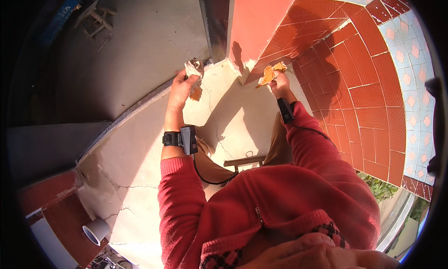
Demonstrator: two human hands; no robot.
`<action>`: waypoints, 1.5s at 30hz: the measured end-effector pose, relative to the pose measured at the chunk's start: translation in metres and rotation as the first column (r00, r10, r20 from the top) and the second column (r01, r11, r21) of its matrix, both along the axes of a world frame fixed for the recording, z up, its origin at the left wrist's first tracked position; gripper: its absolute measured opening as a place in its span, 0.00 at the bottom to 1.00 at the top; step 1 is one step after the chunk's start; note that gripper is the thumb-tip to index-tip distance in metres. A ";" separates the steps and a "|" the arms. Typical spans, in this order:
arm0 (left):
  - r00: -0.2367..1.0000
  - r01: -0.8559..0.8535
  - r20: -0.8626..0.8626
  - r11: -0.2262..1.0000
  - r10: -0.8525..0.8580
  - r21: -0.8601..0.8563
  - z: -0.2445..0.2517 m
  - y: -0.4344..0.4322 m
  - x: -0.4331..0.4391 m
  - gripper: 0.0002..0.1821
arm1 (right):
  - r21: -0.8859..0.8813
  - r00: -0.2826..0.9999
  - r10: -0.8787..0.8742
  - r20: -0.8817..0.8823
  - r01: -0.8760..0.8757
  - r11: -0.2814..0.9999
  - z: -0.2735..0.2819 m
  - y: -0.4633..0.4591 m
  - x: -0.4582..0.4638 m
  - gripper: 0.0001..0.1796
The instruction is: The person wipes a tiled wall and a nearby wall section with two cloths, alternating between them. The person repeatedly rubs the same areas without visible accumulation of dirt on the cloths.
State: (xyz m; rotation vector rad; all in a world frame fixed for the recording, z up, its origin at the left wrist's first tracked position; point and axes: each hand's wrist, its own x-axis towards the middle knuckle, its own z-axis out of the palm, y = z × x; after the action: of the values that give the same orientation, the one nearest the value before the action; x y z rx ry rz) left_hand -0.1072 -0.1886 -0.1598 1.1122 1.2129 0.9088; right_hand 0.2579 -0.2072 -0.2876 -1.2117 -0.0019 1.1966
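Observation:
Out in front of me, near the doorway, my left hand (180, 88) grips a crumpled whitish piece of paper or cloth (195, 67). A small orange-brown scrap (196, 94) hangs below it, against the fingers. My right hand (281, 85) pinches a crumpled yellow-orange piece (268, 74), with paler bits along its edges. Its material cannot be told. The two hands are well apart, both above the sunlit concrete floor (227, 129). Each wrist carries a black strapped device with a cable.
A red wall corner (259, 20) stands beyond the hands, and red brick-like tiles (371, 101) rise at right. A raised door sill (140, 100) borders a shaded room with a wooden stool (96, 20). A whitish bucket (96, 231) sits lower left. A metal seat frame (245, 161) shows between my legs.

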 end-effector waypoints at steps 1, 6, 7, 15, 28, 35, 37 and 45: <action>1.000 -0.018 0.007 1.000 0.018 0.010 0.002 -0.002 0.001 0.18 | -0.055 0.999 0.007 -0.039 -0.009 0.998 0.000 0.014 0.002 0.10; 1.000 0.005 0.008 1.000 -0.005 0.022 0.016 -0.005 -0.002 0.24 | 0.023 0.988 0.056 -0.144 -0.053 0.998 0.004 0.033 -0.026 0.16; 1.000 0.018 0.004 1.000 -0.018 0.010 0.017 -0.004 -0.003 0.24 | 0.012 0.983 0.090 -0.159 -0.089 0.996 0.007 0.029 -0.030 0.16; 0.996 -0.001 0.093 0.999 -0.003 0.035 0.024 -0.014 -0.015 0.21 | 0.121 0.946 0.320 -0.046 -0.313 0.942 0.048 -0.016 -0.038 0.16; 0.653 -0.258 0.743 0.965 0.147 0.037 0.025 -0.017 -0.044 0.22 | 0.251 0.972 0.230 -0.043 -0.213 0.944 0.070 -0.093 0.001 0.18; 0.547 -0.284 0.817 0.959 0.184 -0.027 0.039 -0.030 -0.051 0.27 | 0.250 0.977 0.213 0.015 -0.210 0.945 0.065 -0.089 0.007 0.21; 0.558 -0.298 0.808 0.954 0.190 -0.019 0.040 -0.031 -0.053 0.27 | 0.233 0.978 0.210 -0.008 -0.202 0.951 0.062 -0.089 0.007 0.21; 0.424 -0.317 0.886 0.947 0.186 -0.047 0.041 -0.025 -0.053 0.27 | 0.174 0.968 0.246 -0.051 -0.234 0.957 0.060 -0.088 0.000 0.19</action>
State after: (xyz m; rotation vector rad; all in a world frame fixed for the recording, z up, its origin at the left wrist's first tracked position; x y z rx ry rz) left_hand -0.1597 -0.2134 -0.1192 0.3608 0.4077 1.5650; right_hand 0.2581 -0.2950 -0.2274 -1.0406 -0.1978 1.4221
